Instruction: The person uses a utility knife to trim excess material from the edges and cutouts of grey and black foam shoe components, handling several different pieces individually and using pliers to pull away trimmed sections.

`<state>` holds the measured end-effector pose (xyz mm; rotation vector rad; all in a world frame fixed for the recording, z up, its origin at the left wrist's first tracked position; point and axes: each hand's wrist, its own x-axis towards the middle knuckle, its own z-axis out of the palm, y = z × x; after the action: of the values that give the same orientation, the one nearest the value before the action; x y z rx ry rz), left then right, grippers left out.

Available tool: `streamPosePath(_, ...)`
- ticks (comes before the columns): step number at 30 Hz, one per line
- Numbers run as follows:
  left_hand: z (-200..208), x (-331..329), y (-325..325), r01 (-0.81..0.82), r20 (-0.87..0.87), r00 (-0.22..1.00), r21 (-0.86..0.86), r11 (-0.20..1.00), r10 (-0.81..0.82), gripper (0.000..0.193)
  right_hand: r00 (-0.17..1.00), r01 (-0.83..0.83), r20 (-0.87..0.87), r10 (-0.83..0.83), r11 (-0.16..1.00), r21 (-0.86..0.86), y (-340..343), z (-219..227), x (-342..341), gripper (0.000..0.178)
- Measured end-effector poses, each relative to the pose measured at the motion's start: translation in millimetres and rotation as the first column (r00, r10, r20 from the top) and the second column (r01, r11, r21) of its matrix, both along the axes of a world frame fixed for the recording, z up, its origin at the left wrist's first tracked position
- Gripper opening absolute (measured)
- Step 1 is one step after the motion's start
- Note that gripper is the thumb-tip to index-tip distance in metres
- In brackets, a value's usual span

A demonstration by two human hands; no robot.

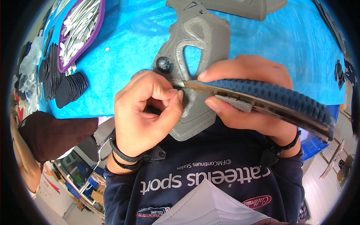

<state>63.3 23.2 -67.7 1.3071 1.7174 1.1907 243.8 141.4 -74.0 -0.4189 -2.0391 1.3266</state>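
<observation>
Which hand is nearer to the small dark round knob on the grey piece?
The left. The left hand pinches the grey piece just below the dark round knob. The right hand, holding the blue-handled knife, lies farther to the knob's right.

Premises: a manufacturing workshop, apparently footwear or leather goods. Evidence: a workbench covered in blue sheeting (131, 33), stacked dark die-cut pieces (63, 88) at far left, a purple-rimmed tray of pale strips (80, 26), and grey moulded panels (198, 33) laid out at the far side.
</observation>
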Motion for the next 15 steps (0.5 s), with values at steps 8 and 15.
streamPosePath(8,-0.1,0.2,0.3,-0.003,-0.002,1.0,0.005,1.0,0.003,0.018,0.998,-0.015,0.061,0.011,0.998,0.057,-1.2,3.0,-1.5,0.029)
streamPosePath(15,0.0,-0.1,1.4,0.009,-0.006,1.0,0.003,1.0,-0.009,0.018,0.994,-0.005,0.109,0.0,0.999,0.044,-2.9,4.1,-1.2,0.027)
